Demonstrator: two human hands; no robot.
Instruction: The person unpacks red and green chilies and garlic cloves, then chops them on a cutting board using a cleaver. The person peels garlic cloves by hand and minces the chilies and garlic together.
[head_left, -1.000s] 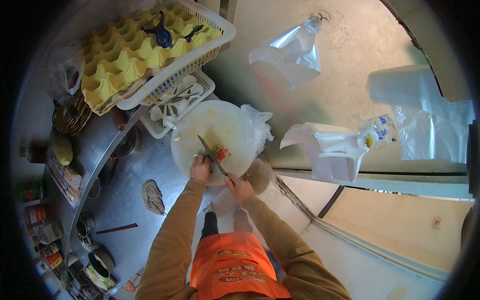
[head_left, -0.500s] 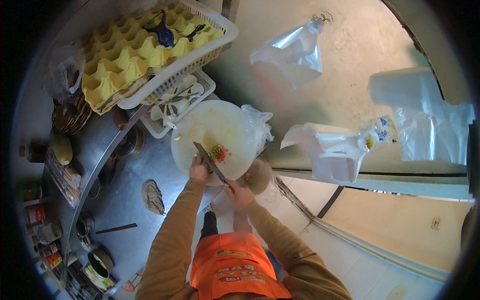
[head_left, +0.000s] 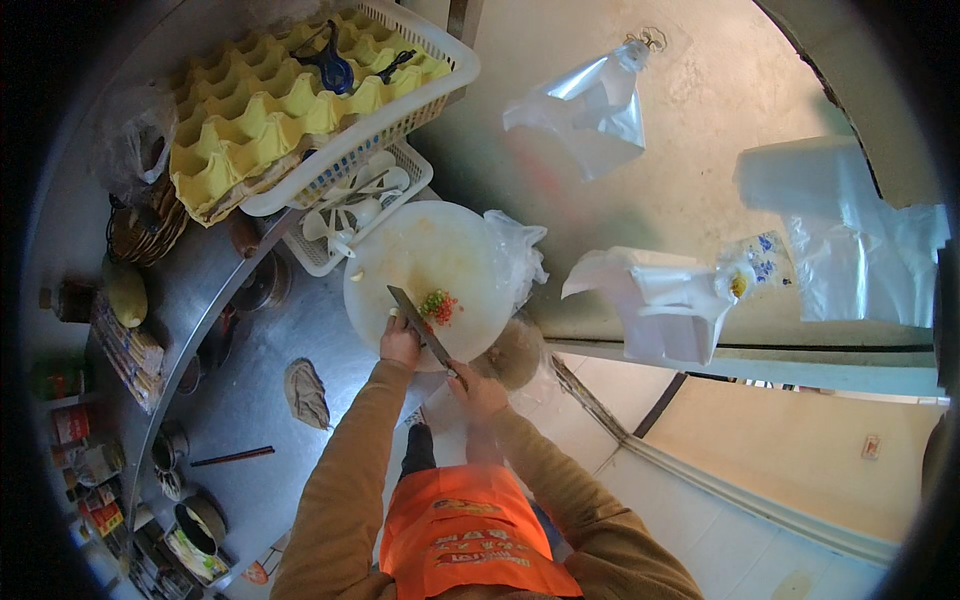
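Note:
My right hand (head_left: 481,391) is closed round the handle of a cleaver (head_left: 419,323), whose blade slants up and left over a round white cutting board (head_left: 425,240). Against the blade's left side rests my left hand (head_left: 399,343), fingers bent; whether they pinch anything beside the blade is hidden. Chopped green and red pepper (head_left: 438,306) lies in a small heap just right of the blade. A small pale clove-like piece (head_left: 357,277) sits near the board's left edge.
Left of the board stands a white basket (head_left: 316,258) of white ladles and spoons. Above it, a larger basket (head_left: 455,65) carries yellow egg trays (head_left: 260,110). A brown cloth (head_left: 305,393) and chopsticks (head_left: 232,456) lie on the metal counter. Plastic bags (head_left: 590,105) hang on the wall at right.
Hardly anything differs. The cleaver and both hands stay at nearly the same place on the board, and the view has shifted very slightly.

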